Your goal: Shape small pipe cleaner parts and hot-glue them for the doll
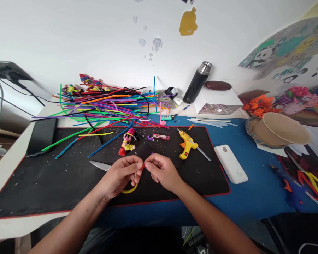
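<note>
My left hand (124, 173) and my right hand (162, 170) meet above the black mat, thumbs and fingers pinched together. Between their fingertips shows a small red piece of pipe cleaner (142, 167), mostly covered by the fingers. A pair of scissors (99, 165) lies beneath my left hand, its blade pointing left and part of its yellow handle visible below the fingers. Just beyond the hands rests a small pipe-cleaner figure (127, 141) in red, yellow and magenta. A yellow glue gun (187, 144) lies on its side to the right.
Many coloured pipe cleaners (108, 102) are heaped along the wall. A red lighter (161, 136) lies on the black mat (55, 183). Further right are a white power bank (230, 164), a dark flask (197, 83), a brown bowl (283, 130) and a blue glue gun (290, 188).
</note>
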Available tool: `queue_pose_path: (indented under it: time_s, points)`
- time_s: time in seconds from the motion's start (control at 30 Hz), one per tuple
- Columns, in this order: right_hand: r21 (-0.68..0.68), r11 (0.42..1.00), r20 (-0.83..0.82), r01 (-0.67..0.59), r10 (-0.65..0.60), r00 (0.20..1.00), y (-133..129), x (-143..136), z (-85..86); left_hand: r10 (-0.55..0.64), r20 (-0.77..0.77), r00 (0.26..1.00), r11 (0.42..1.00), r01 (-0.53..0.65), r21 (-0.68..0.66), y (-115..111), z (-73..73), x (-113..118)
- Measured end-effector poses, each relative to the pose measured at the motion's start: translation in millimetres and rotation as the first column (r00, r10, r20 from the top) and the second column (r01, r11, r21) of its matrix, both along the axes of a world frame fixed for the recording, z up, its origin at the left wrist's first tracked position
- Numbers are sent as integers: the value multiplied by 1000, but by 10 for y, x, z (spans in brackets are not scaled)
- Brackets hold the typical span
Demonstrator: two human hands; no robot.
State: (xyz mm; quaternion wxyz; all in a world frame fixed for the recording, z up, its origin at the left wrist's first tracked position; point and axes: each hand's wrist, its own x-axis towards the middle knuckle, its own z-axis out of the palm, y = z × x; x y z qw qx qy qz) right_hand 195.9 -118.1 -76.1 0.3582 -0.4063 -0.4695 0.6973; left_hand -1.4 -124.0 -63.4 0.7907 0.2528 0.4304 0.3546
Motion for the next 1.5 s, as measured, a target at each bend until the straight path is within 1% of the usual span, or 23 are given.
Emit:
queue_pose_path:
  time_s: [0.23,0.53,0.7,0.8,1.0,1.13,1.3,1.5]
  points:
    - [-7,999,-7,42,-42,999,11,12,-15,64,-11,998,998,-63,19,-14,-7,25]
    - [-23,998,-42,61,-62,997,12,8,-23,140,-16,990,990,-140,5,-21,53,28]
    - [-23,998,-51,58,-59,997,-8,-1,-6,140,-35,990,990,-139,32,-29,56,33]
    - [-8,999,-34,43,-44,998,-17,-9,26,120,-54,991,992,-118,47,-34,51,40]
    - [13,999,9,39,-39,999,-21,-33,28,71,-118,991,987,-53,152,-51,81,39]
    - [40,998,27,55,-56,998,-14,-45,26,46,-158,986,980,-14,197,-68,68,19]
    - [42,996,43,75,-77,996,-8,-36,30,63,-144,988,986,-40,163,-74,62,10]
    - [27,987,57,157,-158,986,33,36,13,96,-127,987,987,-78,143,-76,101,4]
